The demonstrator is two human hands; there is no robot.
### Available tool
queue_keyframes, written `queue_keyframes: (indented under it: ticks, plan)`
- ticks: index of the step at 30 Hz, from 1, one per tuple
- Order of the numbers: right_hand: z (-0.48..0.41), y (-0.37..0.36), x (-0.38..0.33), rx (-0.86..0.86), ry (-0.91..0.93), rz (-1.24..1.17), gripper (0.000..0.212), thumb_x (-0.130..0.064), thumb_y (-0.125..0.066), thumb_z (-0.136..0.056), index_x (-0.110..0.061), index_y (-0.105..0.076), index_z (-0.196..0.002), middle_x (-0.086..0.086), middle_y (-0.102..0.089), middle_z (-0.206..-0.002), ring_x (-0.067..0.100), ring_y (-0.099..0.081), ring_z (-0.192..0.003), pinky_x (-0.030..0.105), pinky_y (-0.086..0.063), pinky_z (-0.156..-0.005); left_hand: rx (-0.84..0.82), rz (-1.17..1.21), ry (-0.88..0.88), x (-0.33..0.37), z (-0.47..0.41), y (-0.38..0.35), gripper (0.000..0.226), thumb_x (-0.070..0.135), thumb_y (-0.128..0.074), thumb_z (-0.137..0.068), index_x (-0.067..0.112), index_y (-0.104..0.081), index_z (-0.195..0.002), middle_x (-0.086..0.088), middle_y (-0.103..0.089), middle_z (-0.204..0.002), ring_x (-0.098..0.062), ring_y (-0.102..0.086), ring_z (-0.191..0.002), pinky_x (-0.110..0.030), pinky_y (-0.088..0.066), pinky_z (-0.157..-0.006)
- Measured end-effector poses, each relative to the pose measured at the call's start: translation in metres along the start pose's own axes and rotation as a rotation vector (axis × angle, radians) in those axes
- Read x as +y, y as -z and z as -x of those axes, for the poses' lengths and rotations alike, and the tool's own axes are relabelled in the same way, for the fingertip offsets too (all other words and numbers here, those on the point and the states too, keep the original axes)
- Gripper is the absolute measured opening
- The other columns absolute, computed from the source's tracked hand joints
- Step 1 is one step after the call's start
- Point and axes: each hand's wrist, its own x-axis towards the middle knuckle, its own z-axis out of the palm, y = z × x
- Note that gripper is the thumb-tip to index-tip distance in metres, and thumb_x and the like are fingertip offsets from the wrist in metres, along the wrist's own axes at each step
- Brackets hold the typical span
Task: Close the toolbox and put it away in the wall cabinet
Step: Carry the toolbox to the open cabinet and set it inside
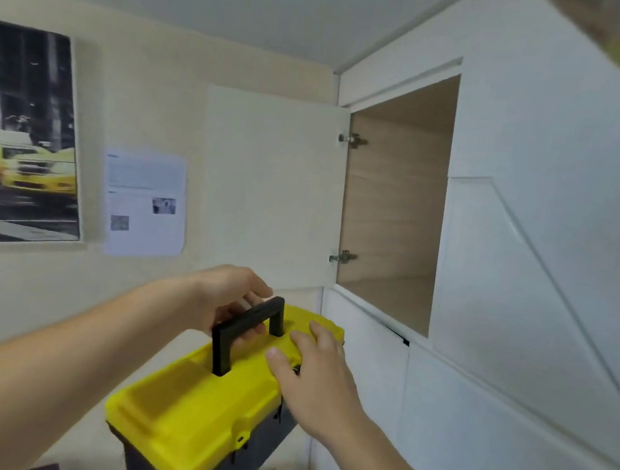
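- Yellow-lidded toolbox [195, 418] with a dark grey lower shell, held up in the lower middle of the view, below and left of the cabinet opening.
- Lid down on the base; contents hidden.
- Black handle [247, 331] standing upright on top of the lid.
- Yellow latch tab [241, 433] on the near right edge of the lid, lying against the body; cannot tell whether fully caught.
- Left hand [230, 297] curled around the far side of the handle, fingers wrapped under the bar, gripping it.
- Right hand [314, 377] laid flat on the lid just right of the handle, fingers spread and extended, palm down, not closed on anything.
- Both forearms bare, reaching in from the bottom corners.
- Wall cabinet [398, 191] up and to the right, its compartment lined in pale wood grain, nothing visible inside from this low angle.
- Cabinet door [267, 189], white, swung fully open to the left, flat against the wall, hung on two metal hinges [342, 257].
- White panelled fronts beside and beneath the opening, shut.
- Printed paper sheet [144, 203] stuck on the cream wall left of the door.
- Framed picture [15, 137] of yellow taxis further left, at the edge of view.
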Motion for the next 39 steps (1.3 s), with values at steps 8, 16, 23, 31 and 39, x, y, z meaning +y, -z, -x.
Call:
queue_keyframes:
  ticks: [8,16,23,31,39]
  plan:
    - [-0.079,0.052,0.094,0.120,0.191,0.012,0.063,-0.070,-0.027,-0.086,-0.033,-0.041,-0.136,-0.010,-0.027,-0.151,0.008,-0.021,-0.136,0.038,-0.032,-0.107,-0.096,0.041,-0.045,0.116,-0.128,-0.058,0.033,0.034,-0.054,-0.089,0.008,-0.050,-0.109,-0.022,-0.064,-0.085,-0.027,-0.059,-0.048,-0.031,-0.054,-0.049]
    - [-0.184,0.068,0.175,0.178,0.221,0.111,0.066,-0.070,-0.031,-0.086,-0.027,-0.047,-0.133,-0.006,-0.033,-0.148,0.012,-0.025,-0.135,0.040,-0.034,-0.107,-0.201,0.006,-0.156,0.219,-0.265,-0.105,0.043,0.035,-0.055,-0.089,0.008,-0.046,-0.122,-0.022,-0.063,-0.095,-0.028,-0.061,-0.056,-0.033,-0.056,-0.054]
    - [-0.278,0.054,0.246,0.192,0.125,0.415,0.073,-0.069,-0.041,-0.084,-0.025,-0.034,-0.142,-0.006,-0.031,-0.150,0.013,-0.017,-0.139,0.030,-0.018,-0.109,-0.400,-0.040,-0.255,0.286,-0.401,-0.140,0.034,0.022,-0.054,-0.090,0.003,-0.050,-0.119,-0.019,-0.056,-0.088,-0.024,-0.056,-0.062,-0.030,-0.056,-0.051]
    - [-0.339,0.040,0.325,0.105,-0.160,0.531,0.076,-0.068,-0.032,-0.084,-0.023,-0.022,-0.145,-0.004,-0.020,-0.152,0.016,-0.016,-0.138,0.037,-0.022,-0.114,-0.588,-0.167,-0.309,0.315,-0.518,-0.210,0.020,0.006,-0.053,-0.093,-0.003,-0.052,-0.111,-0.013,-0.056,-0.082,-0.020,-0.055,-0.065,-0.027,-0.055,-0.047]
    - [-0.362,0.019,0.364,0.117,-0.324,0.645,0.079,-0.069,-0.020,-0.083,-0.021,-0.022,-0.145,0.001,-0.020,-0.156,0.020,-0.009,-0.142,0.037,-0.014,-0.116,-0.672,-0.163,-0.492,0.308,-0.575,-0.245,0.032,-0.003,-0.052,-0.091,-0.011,-0.057,-0.122,-0.019,-0.064,-0.085,-0.025,-0.061,-0.068,-0.029,-0.057,-0.057]
